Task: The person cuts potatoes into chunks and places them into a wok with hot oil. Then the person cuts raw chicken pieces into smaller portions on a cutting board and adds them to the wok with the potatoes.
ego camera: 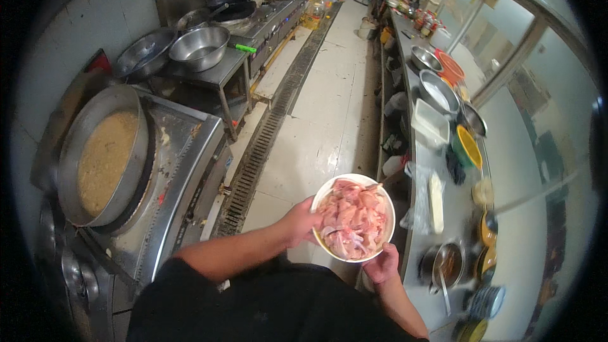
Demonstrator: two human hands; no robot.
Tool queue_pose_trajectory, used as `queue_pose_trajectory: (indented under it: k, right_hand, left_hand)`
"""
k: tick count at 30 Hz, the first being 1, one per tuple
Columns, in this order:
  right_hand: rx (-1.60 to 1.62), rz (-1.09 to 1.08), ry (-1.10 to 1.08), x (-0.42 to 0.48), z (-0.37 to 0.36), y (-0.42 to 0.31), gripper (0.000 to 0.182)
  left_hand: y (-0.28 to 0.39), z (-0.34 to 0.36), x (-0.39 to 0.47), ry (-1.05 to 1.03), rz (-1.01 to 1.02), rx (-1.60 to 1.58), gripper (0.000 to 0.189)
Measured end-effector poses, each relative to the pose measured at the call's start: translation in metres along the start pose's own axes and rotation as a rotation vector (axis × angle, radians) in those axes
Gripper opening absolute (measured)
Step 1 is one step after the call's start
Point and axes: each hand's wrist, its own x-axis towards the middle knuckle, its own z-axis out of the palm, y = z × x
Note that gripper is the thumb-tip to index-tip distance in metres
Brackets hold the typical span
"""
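Both of my hands carry a round white bowl [393,221] in front of my body, above the tiled floor. Raw meat pieces, pink and pale, possibly chicken [354,216], fill it nearly to the rim. My left hand [304,222] grips the bowl's left side, its thumb near the rim. At the lower right, my right hand [383,264] supports the rim, with its fingers partly hidden beneath. To my left, a large metal wok [137,161] of brownish, foamy liquid [108,161] sits on a stainless steel stove [180,152].
A steel counter [418,256] along the right holds a white rectangular tub [430,123], steel basins [438,91], and a pot with a ladle [449,266]. Ahead on the left, a steel basin [199,50] stands on a low table [228,69]. A drain grate [259,156] runs along the floor.
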Motion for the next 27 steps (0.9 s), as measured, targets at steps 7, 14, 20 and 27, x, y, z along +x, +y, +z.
queue_pose_trajectory:
  k: [7, 14, 20, 27]
  right_hand:
    - [0.013, -0.234, -0.032, 0.014, 0.000, 0.038, 0.085]
    - [-0.123, 0.001, -0.147, 0.053, -0.028, -0.001, 0.086]
    - [-0.145, 0.083, -0.248, 0.056, -0.019, -0.004, 0.084]
    - [-0.260, 0.297, -0.512, 0.109, -0.052, -0.037, 0.081]
  left_hand:
    - [0.000, -0.029, 0.015, -0.202, -0.011, 0.076, 0.069]
    - [-0.030, -0.037, 0.022, -0.210, 0.208, 0.015, 0.057]
    - [-0.085, -0.057, -0.058, 0.056, 0.411, -0.079, 0.062]
    - [-0.148, -0.016, -0.009, 0.022, 0.501, -0.237, 0.062]
